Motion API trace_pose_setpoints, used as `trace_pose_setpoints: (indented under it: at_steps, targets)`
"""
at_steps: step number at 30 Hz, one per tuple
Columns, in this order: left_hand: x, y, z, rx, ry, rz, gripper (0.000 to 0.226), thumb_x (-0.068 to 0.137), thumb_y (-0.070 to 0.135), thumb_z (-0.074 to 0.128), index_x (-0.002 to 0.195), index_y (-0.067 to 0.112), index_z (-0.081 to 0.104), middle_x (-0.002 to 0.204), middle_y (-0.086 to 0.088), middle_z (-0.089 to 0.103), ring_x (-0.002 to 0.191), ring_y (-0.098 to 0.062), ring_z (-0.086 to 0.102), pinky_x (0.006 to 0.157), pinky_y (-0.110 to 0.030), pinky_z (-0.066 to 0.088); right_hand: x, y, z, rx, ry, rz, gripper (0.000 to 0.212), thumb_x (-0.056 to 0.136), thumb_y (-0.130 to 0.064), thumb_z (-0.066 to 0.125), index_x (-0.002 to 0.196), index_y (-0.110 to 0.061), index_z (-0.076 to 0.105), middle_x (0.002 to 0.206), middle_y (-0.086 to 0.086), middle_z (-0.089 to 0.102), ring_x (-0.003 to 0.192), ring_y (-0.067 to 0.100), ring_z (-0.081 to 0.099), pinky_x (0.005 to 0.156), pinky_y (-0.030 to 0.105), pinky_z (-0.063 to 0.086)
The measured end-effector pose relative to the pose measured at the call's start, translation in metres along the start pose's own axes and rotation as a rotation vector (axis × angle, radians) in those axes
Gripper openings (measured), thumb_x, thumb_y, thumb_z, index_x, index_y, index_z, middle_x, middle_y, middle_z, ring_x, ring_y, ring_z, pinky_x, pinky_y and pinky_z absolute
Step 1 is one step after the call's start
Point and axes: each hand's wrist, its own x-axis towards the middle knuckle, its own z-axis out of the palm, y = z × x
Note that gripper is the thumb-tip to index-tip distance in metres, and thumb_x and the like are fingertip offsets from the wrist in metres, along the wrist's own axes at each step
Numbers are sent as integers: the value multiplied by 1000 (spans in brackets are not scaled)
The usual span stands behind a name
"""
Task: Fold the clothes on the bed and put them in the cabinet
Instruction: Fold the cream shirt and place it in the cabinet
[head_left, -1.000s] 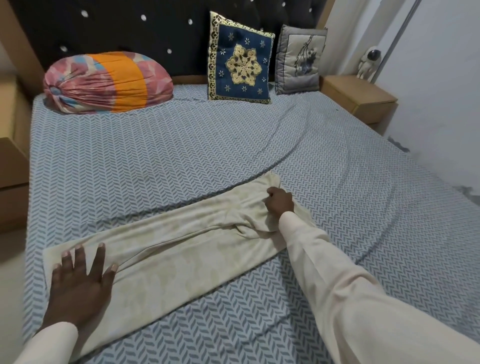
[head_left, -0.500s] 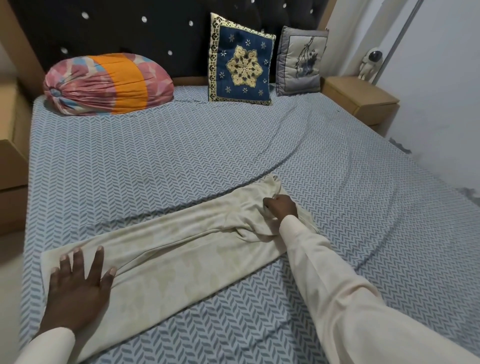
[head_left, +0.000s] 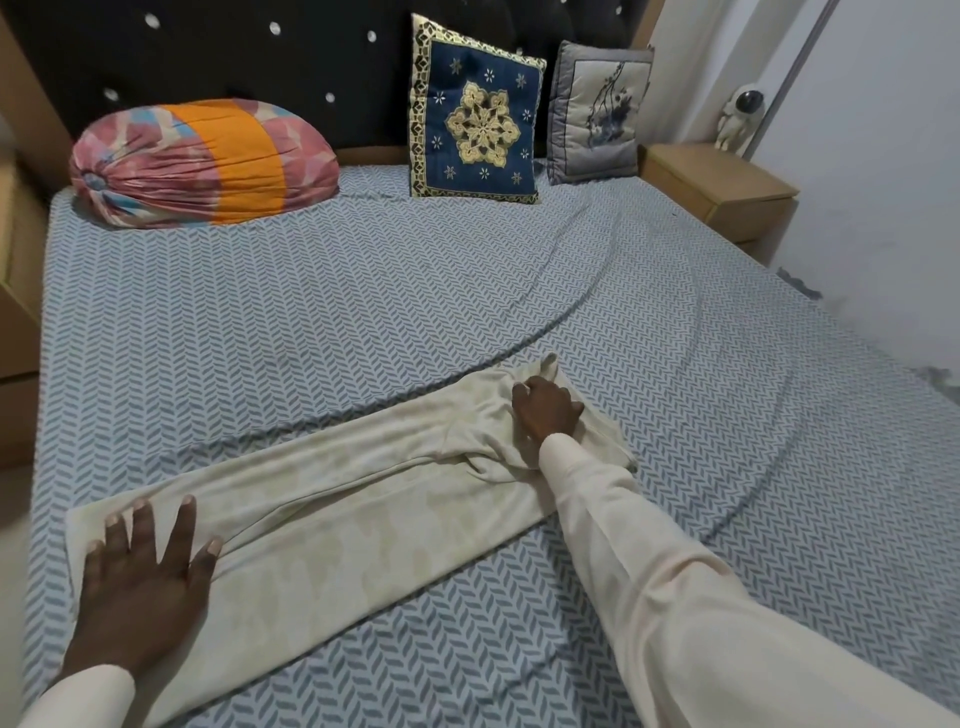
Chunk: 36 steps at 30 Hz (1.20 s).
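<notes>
2 Hands Pin a Limp Cream Garment on the Bed

Both hands rest on the cream garment (head_left: 332, 514), which lies folded into a long strip across the near part of the bed (head_left: 363, 322). The left hand (head_left: 143, 577) presses flat, grip apart with fingers spread, on the strip's left end. The right hand (head_left: 545, 410) has its grip closed on bunched cloth at the far end. Fabric looks thin, soft and light, likely to sag; taking hold at the 2 ends seems best.
</notes>
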Motion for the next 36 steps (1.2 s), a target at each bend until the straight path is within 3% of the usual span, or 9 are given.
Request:
trace_pose_setpoints:
  at_steps: [3, 7, 10, 17, 21, 26, 29, 33, 36]
  targets:
    - [0, 2, 0, 4, -7, -1, 89, 82, 73, 0, 155, 26, 20, 157, -23, 22, 144, -44, 14, 115, -47, 6, -4, 4, 7, -118, 42, 68, 43, 93, -40, 42, 117, -12, 64, 136, 9, 52, 119, 33, 45, 95, 47, 31]
    - [1, 0, 0, 17, -2, 4, 89, 81, 72, 0, 155, 26, 19, 157, -24, 22, 143, -45, 15, 114, -50, 9, 0, 4, 10, -211, 95, -69, 49, 86, -40, 40, 123, -13, 57, 143, 10, 46, 121, 32, 43, 97, 48, 28]
    - [0, 2, -1, 19, 11, 6, 89, 80, 72, -3, 155, 28, 14, 158, -22, 20, 145, -43, 13, 115, -50, 8, 10, 6, 9, -233, 12, -86, 55, 93, -46, 33, 133, -13, 52, 151, 11, 40, 130, 29, 41, 105, 50, 24]
    - [0, -1, 6, 52, 45, 45, 78, 90, 65, 10, 153, 23, 28, 151, -27, 31, 139, -48, 23, 117, -42, 3, 47, 15, 5, -340, -298, -29, 73, 97, -60, 14, 157, -19, 8, 165, -1, 3, 151, 32, -1, 114, 66, -1]
    - [-1, 2, 6, 47, 94, 60, 74, 91, 60, 17, 153, 21, 29, 151, -27, 32, 140, -48, 24, 113, -53, 15, 54, 16, 12, -375, -332, 2, 78, 93, -70, 8, 157, -26, -3, 165, -2, -7, 150, 34, -7, 111, 70, -5]
    - [-7, 9, 2, 39, 90, 66, 73, 93, 61, 13, 153, 21, 28, 154, -23, 30, 143, -43, 22, 116, -45, 7, 65, 11, 4, -500, -401, 61, 81, 88, -76, 4, 155, -32, -5, 165, 0, -8, 150, 36, -6, 108, 74, -5]
    - [-7, 2, -1, 12, 49, 51, 77, 91, 65, 6, 154, 24, 21, 158, -20, 23, 147, -39, 14, 117, -43, 1, 52, -15, -2, -517, -305, 31, 74, 96, -66, 14, 157, -26, 5, 165, 4, -1, 150, 36, -4, 111, 72, -2]
    - [-1, 6, -15, -17, -87, 35, 82, 83, 69, -4, 155, 28, -5, 163, -12, -6, 149, -32, -12, 117, -45, -11, -20, -58, 18, -343, -74, -307, 55, 101, -44, 28, 151, -20, 30, 157, 8, 28, 147, 28, 16, 118, 60, 3]
    - [-17, 5, -31, -24, -37, -10, 66, 98, 53, 24, 156, 22, 16, 161, -15, 15, 149, -37, 7, 118, -51, 1, -93, -92, 44, -367, -236, -580, 52, 100, -46, 27, 147, -25, 35, 152, 4, 36, 145, 27, 21, 116, 59, 4]
